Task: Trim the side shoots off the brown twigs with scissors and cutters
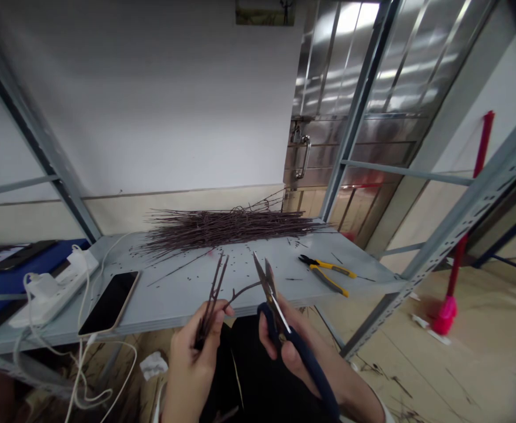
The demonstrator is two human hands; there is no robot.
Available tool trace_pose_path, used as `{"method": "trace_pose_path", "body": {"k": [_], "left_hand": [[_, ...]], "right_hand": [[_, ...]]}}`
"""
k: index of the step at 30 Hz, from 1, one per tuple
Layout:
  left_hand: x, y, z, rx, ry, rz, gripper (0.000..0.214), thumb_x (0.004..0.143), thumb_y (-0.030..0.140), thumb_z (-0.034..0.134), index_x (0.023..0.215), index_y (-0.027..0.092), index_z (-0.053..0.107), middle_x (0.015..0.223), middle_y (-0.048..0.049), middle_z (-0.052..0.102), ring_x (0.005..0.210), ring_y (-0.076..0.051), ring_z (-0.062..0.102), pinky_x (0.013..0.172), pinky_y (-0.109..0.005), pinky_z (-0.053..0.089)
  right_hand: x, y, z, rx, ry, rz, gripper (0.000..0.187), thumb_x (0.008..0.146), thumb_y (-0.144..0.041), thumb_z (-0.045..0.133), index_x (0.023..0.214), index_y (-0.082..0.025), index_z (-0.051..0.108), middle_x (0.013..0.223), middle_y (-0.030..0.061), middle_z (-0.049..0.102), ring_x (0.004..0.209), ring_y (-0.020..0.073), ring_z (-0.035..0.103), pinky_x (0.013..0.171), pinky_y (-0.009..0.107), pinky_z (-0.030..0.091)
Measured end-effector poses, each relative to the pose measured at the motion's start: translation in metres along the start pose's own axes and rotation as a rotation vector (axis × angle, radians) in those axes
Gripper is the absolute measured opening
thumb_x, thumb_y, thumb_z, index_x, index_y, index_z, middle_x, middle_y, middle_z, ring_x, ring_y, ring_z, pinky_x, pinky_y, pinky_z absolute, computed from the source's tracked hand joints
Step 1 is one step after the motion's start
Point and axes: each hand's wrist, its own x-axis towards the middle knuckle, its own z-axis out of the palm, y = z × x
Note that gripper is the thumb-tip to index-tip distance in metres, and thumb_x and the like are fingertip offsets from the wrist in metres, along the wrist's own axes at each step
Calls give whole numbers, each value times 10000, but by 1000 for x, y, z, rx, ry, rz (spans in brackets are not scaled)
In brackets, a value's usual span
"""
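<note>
My left hand [198,352] is closed around a few thin dark brown twigs [216,282] that stick up past its fingers. One side twig [244,289] runs from that hand to the right, its tip near the scissor blades. My right hand [300,352] grips dark-blue-handled scissors [273,299], with the blades parted and pointing up and away. Beyond both hands, a large pile of dark twigs [231,228] lies across the shelf. To the right of the scissors rest pliers with yellow and black handles [327,272], lying on the shelf with nobody holding them.
The grey metal shelf [258,299] carries small dark scraps. On its left lie a phone [110,302] on a white cable and a white power strip [57,288]. Grey uprights [358,100] frame the shelf. A pink-headed broom [445,314] stands at right.
</note>
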Motion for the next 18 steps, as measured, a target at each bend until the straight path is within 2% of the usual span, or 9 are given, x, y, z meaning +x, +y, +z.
{"method": "trace_pose_path", "body": {"k": [4,8,12,18], "left_hand": [[0,0,-2,46,-14,-4,178,819,341,570,792,201,677,760,-19,687,676,-174,617,637,-216,466],[-1,1,-1,13,-10,-8,178,822,338,567,802,197,675,771,-22,686,712,-174,628,668,-209,472],[-2,1,1,-3,17,-19,183,812,348,576,783,194,672,722,-8,664,629,-157,591,602,-206,456],[-1,4,-1,20,-5,-22,196,818,360,569,797,197,676,779,-35,689,747,-200,638,722,-241,495]], "right_hand": [[-1,-2,0,2,-14,4,543,855,-736,289,887,-206,399,747,0,437,638,135,399,610,270,381],[-1,-3,0,-34,-13,4,549,863,-733,261,883,-204,405,755,4,439,637,137,400,611,274,379],[-1,-4,0,-49,-13,4,565,854,-746,253,884,-205,414,744,3,449,639,138,410,610,275,387],[-3,-6,-1,-76,-6,-16,552,872,-723,248,886,-205,435,746,8,467,651,143,428,616,281,395]]}}
